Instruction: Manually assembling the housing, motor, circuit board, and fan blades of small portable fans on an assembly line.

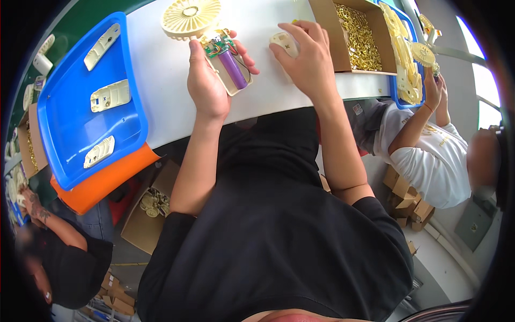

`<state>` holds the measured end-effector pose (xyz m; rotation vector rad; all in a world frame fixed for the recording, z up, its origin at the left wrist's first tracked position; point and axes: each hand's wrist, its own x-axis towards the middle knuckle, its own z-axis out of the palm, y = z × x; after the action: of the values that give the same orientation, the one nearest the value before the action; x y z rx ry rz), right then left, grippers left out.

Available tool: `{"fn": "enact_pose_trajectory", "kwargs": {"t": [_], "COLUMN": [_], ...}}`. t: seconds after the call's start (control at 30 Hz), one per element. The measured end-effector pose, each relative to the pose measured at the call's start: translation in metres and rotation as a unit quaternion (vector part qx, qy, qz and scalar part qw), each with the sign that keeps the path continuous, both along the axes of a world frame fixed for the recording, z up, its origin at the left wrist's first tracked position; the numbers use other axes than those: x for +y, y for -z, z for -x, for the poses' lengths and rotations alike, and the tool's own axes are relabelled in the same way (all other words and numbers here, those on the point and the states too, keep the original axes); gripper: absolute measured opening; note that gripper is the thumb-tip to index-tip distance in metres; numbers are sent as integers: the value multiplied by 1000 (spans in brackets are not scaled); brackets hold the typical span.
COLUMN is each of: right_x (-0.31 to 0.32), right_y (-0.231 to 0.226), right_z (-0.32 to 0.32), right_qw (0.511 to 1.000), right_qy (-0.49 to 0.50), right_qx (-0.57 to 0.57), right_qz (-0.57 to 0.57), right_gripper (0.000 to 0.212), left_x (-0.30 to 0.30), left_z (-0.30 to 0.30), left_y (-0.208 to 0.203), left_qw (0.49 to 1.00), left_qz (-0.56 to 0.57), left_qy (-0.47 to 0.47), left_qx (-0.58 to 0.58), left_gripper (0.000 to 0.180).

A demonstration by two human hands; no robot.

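Note:
My left hand [209, 88] is closed around a small cream handheld fan [191, 15], whose round slatted head points away from me. Its handle lies uncovered: a purple cylindrical battery [233, 70], a green circuit board [216, 45] and thin wires show inside the half-shell. To the right, just above the white table, my right hand [308, 56] has its thumb and fingers around a cream plastic handle cover [284, 44]. The cover is apart from the fan, and my fingers hide part of it.
A blue tray [137, 102] with three cream shells stands left, above something orange [107, 180]. Right are a carton of gold metal parts [357, 37] and another blue tray [396, 88] of cream parts. Co-workers sit on both sides; the right one [429, 153] holds a fan.

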<state>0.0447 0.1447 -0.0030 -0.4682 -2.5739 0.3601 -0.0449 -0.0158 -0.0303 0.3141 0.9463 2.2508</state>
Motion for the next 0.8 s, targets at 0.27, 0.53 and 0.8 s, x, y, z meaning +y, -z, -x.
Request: {"fn": "enact_pose_trajectory", "kwargs": {"t": [0.27,0.53,0.8], "right_x": [-64,-60,-67], "right_y": [-5,4,4], "right_z": [-3,-4,-5], "right_qw": [952,957,961], "right_qy": [-67,-89,-105], "right_qx": [168,178,224], "right_qz": [246,211,124], "right_gripper": [14,16,22], "left_x": [8,9,4], "left_z": [-9,-11,-8], "left_y": [-4,1,-5], "left_qw": [993,991,987], "left_qz": [62,47,108], "left_qy": [-85,-100,-93], "left_qx": [52,69,75], "left_gripper": [57,57,51]}}
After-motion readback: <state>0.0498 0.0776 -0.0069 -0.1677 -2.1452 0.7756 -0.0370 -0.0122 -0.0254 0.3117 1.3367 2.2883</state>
